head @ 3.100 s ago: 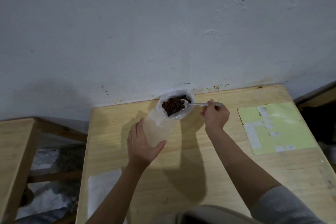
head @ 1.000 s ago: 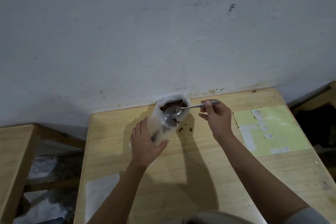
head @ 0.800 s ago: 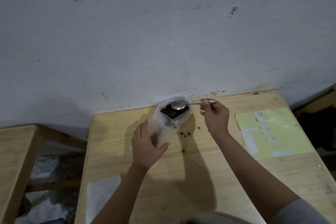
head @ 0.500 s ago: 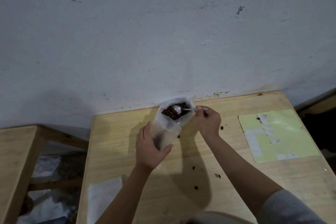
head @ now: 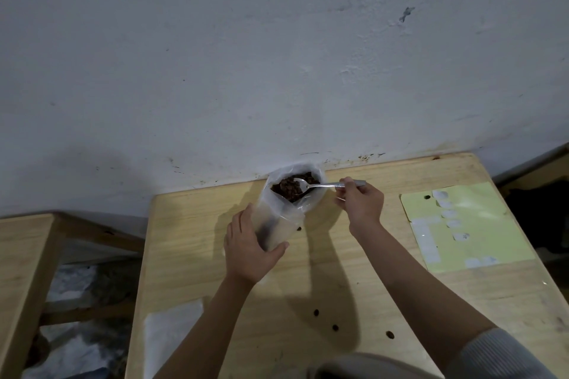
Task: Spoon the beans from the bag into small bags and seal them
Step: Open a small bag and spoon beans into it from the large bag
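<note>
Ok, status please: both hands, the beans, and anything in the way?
Left hand holds small bag. Right hand grips spoon, bowl in big bag. Loose beans on table.

No text, label or number here can be read.
</note>
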The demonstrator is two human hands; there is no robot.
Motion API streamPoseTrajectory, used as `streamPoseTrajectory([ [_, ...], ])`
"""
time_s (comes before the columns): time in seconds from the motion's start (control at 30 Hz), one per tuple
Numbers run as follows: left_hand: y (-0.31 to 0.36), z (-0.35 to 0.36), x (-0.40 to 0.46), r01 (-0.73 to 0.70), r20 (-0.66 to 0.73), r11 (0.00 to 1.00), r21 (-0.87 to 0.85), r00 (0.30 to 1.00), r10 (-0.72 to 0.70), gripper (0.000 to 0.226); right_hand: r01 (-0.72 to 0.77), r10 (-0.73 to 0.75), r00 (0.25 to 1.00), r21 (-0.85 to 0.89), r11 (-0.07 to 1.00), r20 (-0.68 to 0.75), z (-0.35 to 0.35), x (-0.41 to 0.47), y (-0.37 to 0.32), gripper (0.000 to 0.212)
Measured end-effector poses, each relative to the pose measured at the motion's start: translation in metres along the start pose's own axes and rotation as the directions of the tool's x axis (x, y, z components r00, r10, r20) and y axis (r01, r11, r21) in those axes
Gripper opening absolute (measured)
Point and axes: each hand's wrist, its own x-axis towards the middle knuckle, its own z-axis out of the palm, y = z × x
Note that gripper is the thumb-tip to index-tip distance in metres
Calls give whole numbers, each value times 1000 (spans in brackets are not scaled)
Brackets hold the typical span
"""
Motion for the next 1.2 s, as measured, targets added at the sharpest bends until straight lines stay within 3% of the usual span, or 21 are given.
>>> streamPoseTrajectory([
  [0.27,4,-4,-3,18,-13,999,36,1000,-18,107,79,-84,991,49,996,105,-17,-24,-23,18],
  [0.5,14,-5,-7,13,-23,1000,-6,1000,-13,106,304,-289,925,-26,952,246,-22,-41,-25,14],
  [0.83,9,-11,-20,34,-70,999,-40,997,-37,105,370,-363,913,-2,929,184,-23,-30,-18,10],
  [0.97,7,-13,-24,47,-70,998,-41,996,-49,107,332,-306,935,-138,933,180,-20,-23,-3,8],
  [1.13,12,-18,-31,56,-73,989,-134,995,-66,112,125,-101,982,-156,980,157,-8,-12,14,3],
  [1.2,18,-22,-35,82,-64,973,-215,993,-98,117,53,-29,990,-172,984,141,-7,-10,17,15],
])
